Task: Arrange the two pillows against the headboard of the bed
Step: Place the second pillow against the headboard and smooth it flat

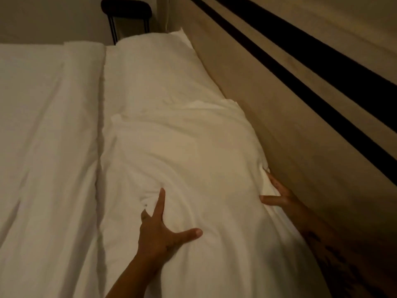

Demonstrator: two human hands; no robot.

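Observation:
Two white pillows lie in a row along the tan headboard [279, 108], which runs up the right side of the view. The near pillow [189, 160] is wrinkled and fills the middle. My left hand [160, 229] rests on its left lower part, fingers spread and pressing into the cloth. My right hand [277, 195] is wedged between this pillow's right edge and the headboard, fingers curled on the cloth. The far pillow [154, 67] lies beyond it, its far corner touching the headboard.
A white duvet [47, 125] covers the bed on the left, its folded top edge running beside the pillows. A dark chair back [126, 11] stands past the far end of the bed. Two black stripes [322, 67] cross the headboard panel.

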